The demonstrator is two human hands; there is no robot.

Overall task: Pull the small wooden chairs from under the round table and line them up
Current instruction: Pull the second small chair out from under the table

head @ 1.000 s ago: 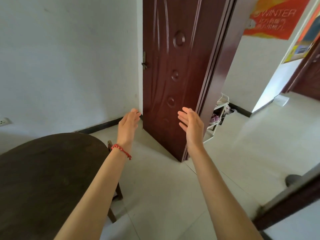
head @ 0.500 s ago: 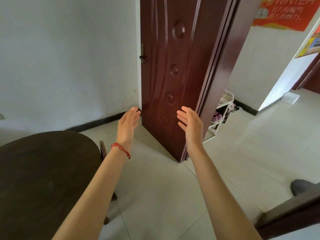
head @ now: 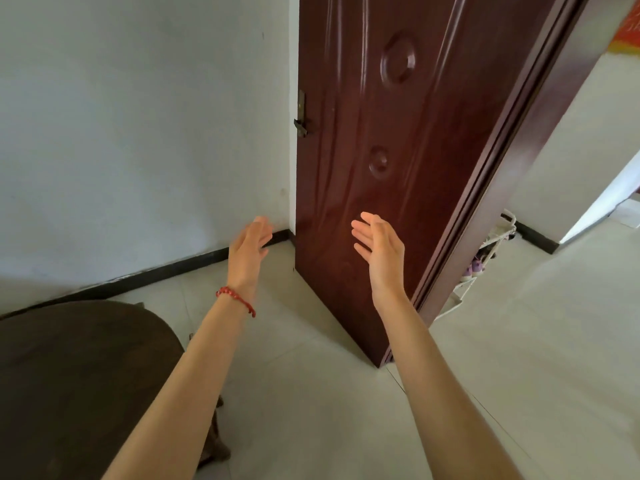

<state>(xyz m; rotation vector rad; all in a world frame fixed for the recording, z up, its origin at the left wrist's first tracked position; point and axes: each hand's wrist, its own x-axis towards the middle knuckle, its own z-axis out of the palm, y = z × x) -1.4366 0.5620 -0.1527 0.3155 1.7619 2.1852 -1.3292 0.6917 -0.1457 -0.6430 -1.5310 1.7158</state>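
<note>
Two bare forearms reach into view, with no sleeves showing as far as the lower edge. The left hand (head: 248, 248) has a thin red cord bracelet (head: 236, 299) of small knotted or beaded links round its wrist. The right hand (head: 380, 249) wears nothing: no ring, watch or band is visible.

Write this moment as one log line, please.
left hand: open, in air | right hand: open, in air | chair: under table edge, not pulled out | door: ahead
</note>
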